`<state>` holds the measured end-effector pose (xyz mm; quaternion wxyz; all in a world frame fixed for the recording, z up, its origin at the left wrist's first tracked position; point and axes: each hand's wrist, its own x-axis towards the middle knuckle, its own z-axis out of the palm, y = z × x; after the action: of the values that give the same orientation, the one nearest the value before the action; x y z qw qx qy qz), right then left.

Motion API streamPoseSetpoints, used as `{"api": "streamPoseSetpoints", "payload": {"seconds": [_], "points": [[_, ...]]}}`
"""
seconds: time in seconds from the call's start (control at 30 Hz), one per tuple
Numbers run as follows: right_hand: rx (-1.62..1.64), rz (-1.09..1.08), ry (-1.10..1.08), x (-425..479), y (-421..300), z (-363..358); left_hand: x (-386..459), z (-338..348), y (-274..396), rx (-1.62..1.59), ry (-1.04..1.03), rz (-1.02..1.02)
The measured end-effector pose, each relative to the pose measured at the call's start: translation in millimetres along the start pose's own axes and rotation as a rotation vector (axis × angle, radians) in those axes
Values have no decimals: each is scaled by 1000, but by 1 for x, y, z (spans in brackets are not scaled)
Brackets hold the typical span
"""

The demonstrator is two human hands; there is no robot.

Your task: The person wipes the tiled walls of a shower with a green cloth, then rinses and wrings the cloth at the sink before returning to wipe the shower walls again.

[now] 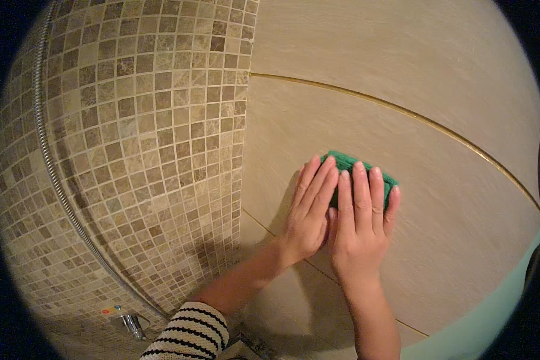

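A folded green cloth (364, 165) lies flat against the large beige wall tile (436, 216). My left hand (309, 211) presses on its left part with the fingers close together and pointing up. Beside it, my right hand (363, 216) presses on the right part, its fingers slightly spread over the cloth. The two hands are side by side at the thumbs. Most of the cloth is hidden under the fingers; its upper edge shows above them.
Mosaic tiles (162, 135) cover the wall at left, meeting the beige wall in a corner. A metal shower hose (67, 202) hangs along them towards a chrome tap (132, 325). A gold trim strip (414, 114) crosses the beige wall above my hands.
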<state>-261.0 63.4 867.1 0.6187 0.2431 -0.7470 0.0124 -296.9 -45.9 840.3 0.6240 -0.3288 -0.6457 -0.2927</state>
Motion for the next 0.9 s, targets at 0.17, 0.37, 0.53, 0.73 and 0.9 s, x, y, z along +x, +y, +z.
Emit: {"api": "streamPoseSetpoints", "payload": {"seconds": [0.17,0.37,0.53,0.73,0.9], "points": [[-7,7,-181,-30,-22,3,-25,-15,-14,55,-122,2],[-151,-79,-189,-31,-36,34,-43,-18,-46,78,-82,-39],[-69,-68,-29,47,-46,61,33,-46,-78,422,-59,-16],[-52,-115,2,54,-56,66,22,-43,-91,149,104,-74],[1,-182,-84,39,-62,65,-3,-45,-94,198,87,-88]]}}
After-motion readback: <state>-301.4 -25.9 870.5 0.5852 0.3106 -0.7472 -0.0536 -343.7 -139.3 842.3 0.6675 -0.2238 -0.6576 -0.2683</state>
